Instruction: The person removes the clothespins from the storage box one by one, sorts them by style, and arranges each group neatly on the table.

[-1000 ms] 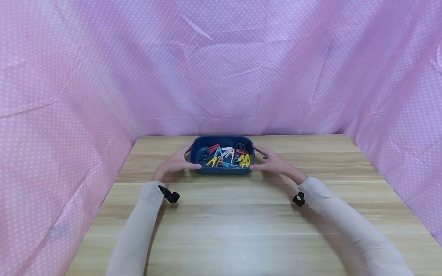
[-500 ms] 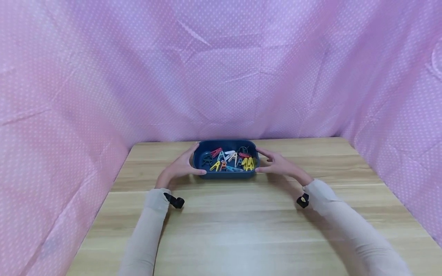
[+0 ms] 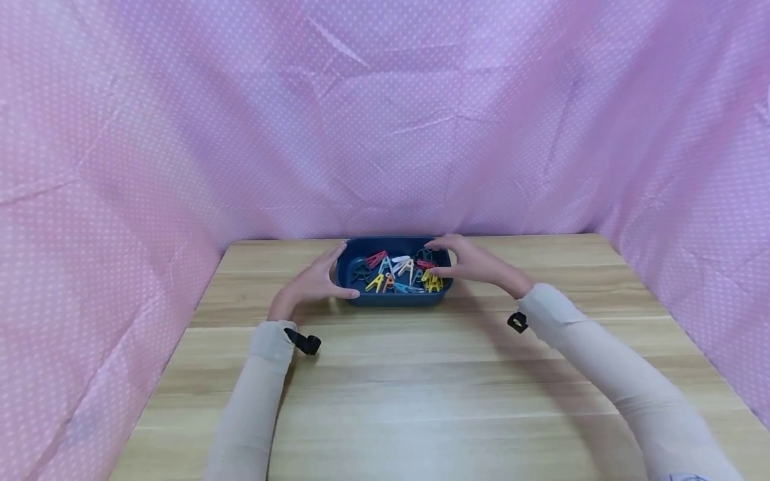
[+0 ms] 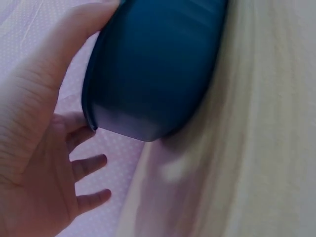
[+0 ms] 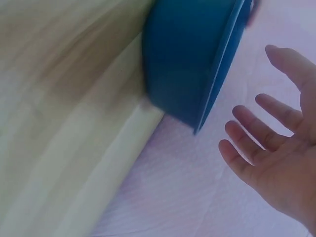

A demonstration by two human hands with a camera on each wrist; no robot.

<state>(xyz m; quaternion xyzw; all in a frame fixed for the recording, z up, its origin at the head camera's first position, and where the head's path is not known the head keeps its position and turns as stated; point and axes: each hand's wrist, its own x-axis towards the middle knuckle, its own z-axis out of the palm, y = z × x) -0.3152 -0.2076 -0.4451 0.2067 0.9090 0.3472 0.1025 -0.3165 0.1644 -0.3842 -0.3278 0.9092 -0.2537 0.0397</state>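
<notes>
A dark blue plastic basin [image 3: 394, 300] stands near the table's far edge in the head view. Inside lie several clothespins: red [image 3: 376, 258], yellow [image 3: 374, 283], light blue [image 3: 407, 288] and white ones among them. Dark green pieces [image 3: 361, 270] lie at its left end. My left hand [image 3: 313, 280] grips the basin's left end, thumb on the near rim; in the left wrist view its index finger meets the rim while other fingers stay apart. My right hand [image 3: 472, 262] hovers over the right end, fingers spread, holding nothing; the right wrist view shows it apart from the basin [image 5: 182, 64].
The wooden table [image 3: 397, 387] stretches from the basin toward me. A pink dotted cloth [image 3: 397, 133] hangs close behind its far edge and along both sides. Black wrist mounts [image 3: 303, 342] are strapped on both sleeves.
My right hand has let go of the basin's right end and risen over it. The left hand keeps its hold. Earlier, the basin shifted slightly right in view, along with a small camera movement.
</notes>
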